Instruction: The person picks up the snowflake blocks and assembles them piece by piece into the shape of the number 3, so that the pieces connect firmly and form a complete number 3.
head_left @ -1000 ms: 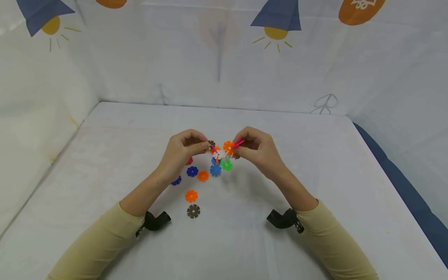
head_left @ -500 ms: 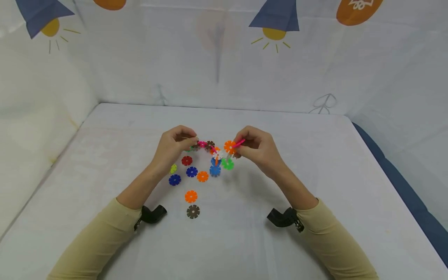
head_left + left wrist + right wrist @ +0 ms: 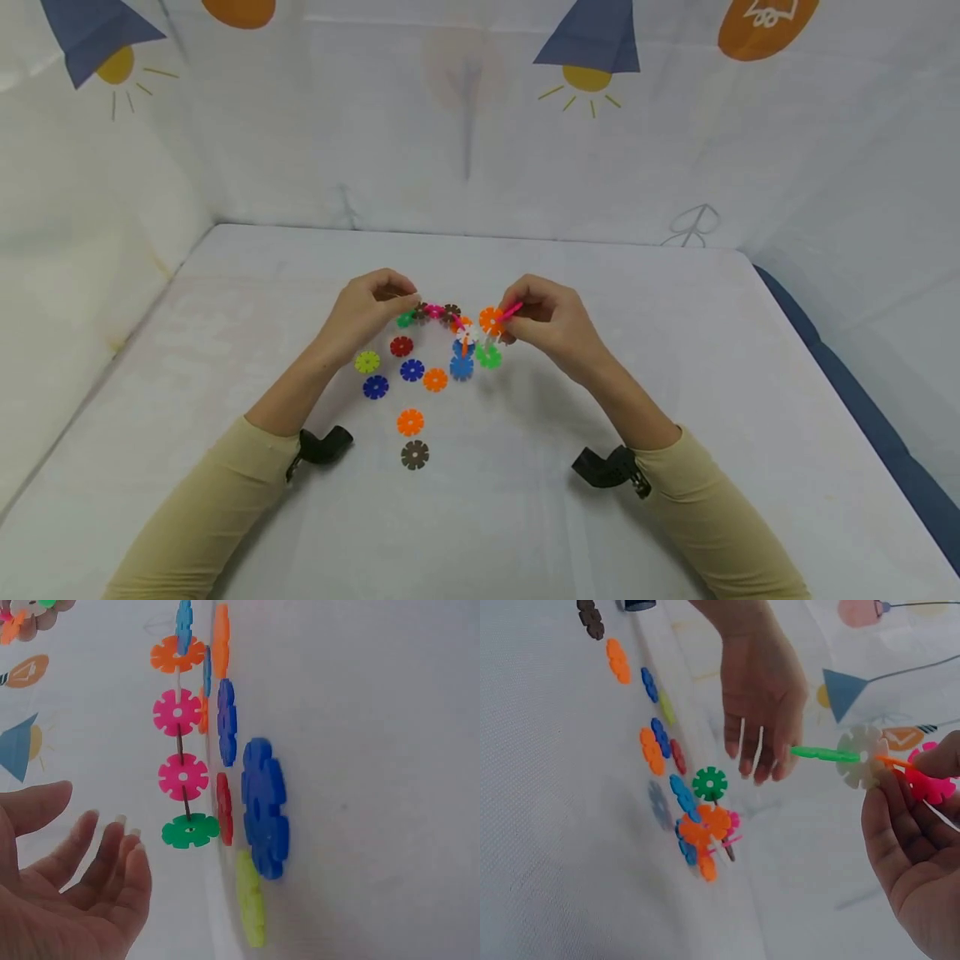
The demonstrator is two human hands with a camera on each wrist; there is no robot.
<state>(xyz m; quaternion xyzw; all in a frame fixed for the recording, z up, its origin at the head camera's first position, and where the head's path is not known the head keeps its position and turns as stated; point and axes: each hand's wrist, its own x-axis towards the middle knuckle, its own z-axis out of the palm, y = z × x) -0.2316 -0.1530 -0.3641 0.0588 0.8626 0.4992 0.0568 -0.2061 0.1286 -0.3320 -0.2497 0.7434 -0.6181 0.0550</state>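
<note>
My left hand [image 3: 360,312] hangs with relaxed fingers at the left end of a chain of slotted snowflake discs. That end is a green disc [image 3: 190,830]; pink discs [image 3: 182,777], linked by edge-on brown ones, follow it in the left wrist view. A gap shows between the fingers and the green disc there. My right hand [image 3: 551,321] pinches a smaller, separate cluster: an orange disc [image 3: 491,321] with pink, white and bright green discs. In the right wrist view the white disc [image 3: 862,757] and green disc [image 3: 825,754] stick out past the fingertips, the orange one edge-on.
Loose discs lie on the white table [image 3: 480,517]: yellow [image 3: 367,362], red [image 3: 401,346], dark blue [image 3: 376,387], orange [image 3: 410,422] and brown [image 3: 415,455]. Light blue discs [image 3: 461,367] are at the chain's right end. A white cloth wall [image 3: 390,125] rises behind the table.
My left hand has moved left from beside a brown disc, past the chain's end, uncovering the green disc and the yellow disc. The right hand keeps its hold and has hardly moved.
</note>
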